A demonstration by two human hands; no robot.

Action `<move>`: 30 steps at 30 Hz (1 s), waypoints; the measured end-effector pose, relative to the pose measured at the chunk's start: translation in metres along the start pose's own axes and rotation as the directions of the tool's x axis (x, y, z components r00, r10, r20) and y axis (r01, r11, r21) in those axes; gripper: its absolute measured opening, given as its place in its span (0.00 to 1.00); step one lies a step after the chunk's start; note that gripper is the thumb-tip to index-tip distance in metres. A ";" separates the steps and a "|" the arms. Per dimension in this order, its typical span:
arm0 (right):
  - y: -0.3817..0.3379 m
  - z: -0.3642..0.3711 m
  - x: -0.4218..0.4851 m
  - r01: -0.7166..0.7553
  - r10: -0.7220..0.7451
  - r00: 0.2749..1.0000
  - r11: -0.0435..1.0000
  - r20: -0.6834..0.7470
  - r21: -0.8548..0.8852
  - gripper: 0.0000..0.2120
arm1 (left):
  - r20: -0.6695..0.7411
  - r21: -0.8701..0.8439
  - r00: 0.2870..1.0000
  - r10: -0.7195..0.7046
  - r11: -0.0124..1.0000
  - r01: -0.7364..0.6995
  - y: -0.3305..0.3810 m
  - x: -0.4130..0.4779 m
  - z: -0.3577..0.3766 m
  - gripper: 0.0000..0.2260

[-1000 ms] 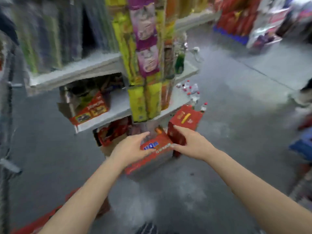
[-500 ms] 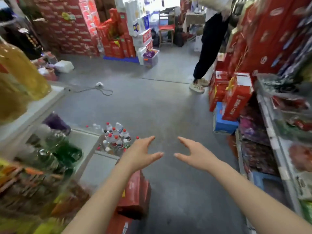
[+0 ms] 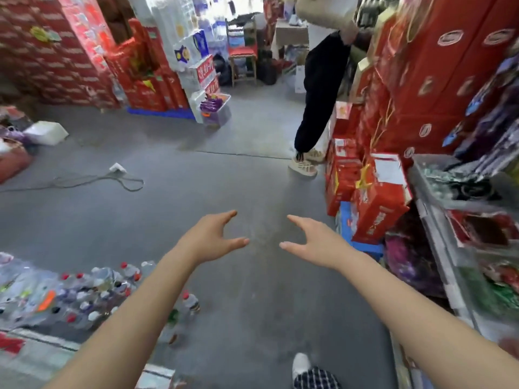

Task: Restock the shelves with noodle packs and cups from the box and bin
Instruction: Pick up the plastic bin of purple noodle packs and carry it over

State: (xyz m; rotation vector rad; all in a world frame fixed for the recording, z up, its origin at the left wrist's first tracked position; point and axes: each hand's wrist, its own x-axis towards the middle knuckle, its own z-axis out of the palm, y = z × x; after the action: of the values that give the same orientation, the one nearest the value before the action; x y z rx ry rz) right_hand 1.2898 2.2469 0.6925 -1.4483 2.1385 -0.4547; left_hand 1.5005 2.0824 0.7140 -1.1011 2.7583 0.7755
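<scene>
Both bare arms reached forward over the grey concrete floor (image 3: 174, 153) of a shop aisle. The left hand (image 3: 209, 234) was spread wide, fingers loosely extended and thumb apart, holding nothing. The right hand (image 3: 311, 242) mirrored it, palm turned inward, fingers straight and empty. The two hands were near each other with a gap of bare floor between them.

No noodle pack or cup was in either hand. To the right stood a grey metal shelf (image 3: 438, 234) stocked with blurred packaged goods, too smeared to tell whether they were noodles. Just left of it sat red cardboard cartons with yellow handles (image 3: 376, 209), stacked on the floor. At lower left lay a cluster of clear plastic bottles with red and white caps (image 3: 92, 293). Farther down the aisle stood another person in black trousers and beige shoes (image 3: 317, 108), beside the tall red stacks.
</scene>
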 end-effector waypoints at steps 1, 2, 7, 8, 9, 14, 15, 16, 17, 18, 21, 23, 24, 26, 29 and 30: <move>0.004 -0.016 0.026 0.021 -0.020 1.000 1.000 0.021 -0.021 0.40 | 0.006 -0.003 1.000 -0.019 1.000 0.019 -0.001 0.022 -0.009 0.40; 0.008 -0.031 0.053 0.038 -0.036 0.999 0.998 0.038 -0.042 0.40 | 0.004 -0.006 0.999 -0.039 0.999 0.039 -0.003 0.044 -0.018 0.40; 0.022 -0.081 0.193 0.107 -0.096 0.989 0.990 0.111 -0.090 0.40 | -0.046 -0.029 0.993 -0.111 0.994 0.110 -0.024 0.156 -0.058 0.39; 0.024 -0.087 0.221 0.114 -0.102 0.987 0.989 0.122 -0.095 0.39 | -0.053 -0.039 0.991 -0.120 0.992 0.118 -0.030 0.181 -0.065 0.39; 0.026 -0.093 0.251 0.124 -0.111 0.985 0.987 0.129 -0.101 0.39 | -0.061 -0.051 0.990 -0.127 0.991 0.124 -0.037 0.208 -0.073 0.39; 0.033 -0.132 0.405 0.135 -0.123 0.985 0.986 0.117 -0.100 0.40 | -0.084 -0.101 0.985 -0.149 0.985 0.140 -0.073 0.351 -0.129 0.39; 0.033 -0.142 0.434 0.127 -0.115 0.985 0.987 0.126 -0.093 0.40 | -0.073 -0.103 0.985 -0.158 0.983 0.150 -0.079 0.377 -0.144 0.39; 0.031 -0.153 0.462 0.131 -0.118 0.984 0.987 0.133 -0.088 0.40 | -0.071 -0.105 0.985 -0.160 0.983 0.152 -0.085 0.403 -0.160 0.39; 0.029 -0.164 0.490 0.139 -0.126 0.982 0.986 0.139 -0.087 0.40 | -0.075 -0.101 0.985 -0.157 0.984 0.149 -0.090 0.429 -0.176 0.39; 0.027 -0.177 0.517 0.146 -0.134 0.982 0.986 0.136 -0.085 0.40 | -0.084 -0.093 0.985 -0.153 0.985 0.145 -0.094 0.454 -0.192 0.39; 0.023 -0.209 0.591 0.162 -0.149 0.982 0.980 0.120 -0.111 0.39 | -0.098 -0.095 0.984 -0.152 0.985 0.142 -0.106 0.522 -0.228 0.39; 0.026 -0.224 0.644 0.158 -0.142 0.982 0.979 0.129 -0.126 0.39 | -0.077 -0.094 0.985 -0.154 0.985 0.147 -0.117 0.568 -0.246 0.39; 0.029 -0.230 0.673 0.150 -0.133 0.982 0.981 0.137 -0.126 0.39 | -0.065 -0.093 0.985 -0.161 0.984 0.155 -0.123 0.592 -0.254 0.39; 0.036 -0.240 0.733 0.151 -0.131 0.979 0.981 0.157 -0.123 0.39 | -0.057 -0.105 0.981 -0.183 0.979 0.177 -0.139 0.641 -0.269 0.39; 0.044 -0.258 0.831 0.200 -0.174 0.968 0.970 0.179 -0.140 0.36 | -0.098 -0.101 0.973 -0.208 0.975 0.198 -0.166 0.724 -0.294 0.39; 0.046 -0.267 0.865 0.207 -0.182 0.967 0.969 0.178 -0.135 0.36 | -0.115 -0.111 0.968 -0.223 0.971 0.211 -0.175 0.752 -0.305 0.39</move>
State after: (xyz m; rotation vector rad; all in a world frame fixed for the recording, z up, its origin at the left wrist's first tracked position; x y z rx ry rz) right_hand 0.8417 1.4595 0.6892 -1.7291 1.9445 -0.2338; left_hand 1.0947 1.3582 0.7198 -1.4912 2.6592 0.8470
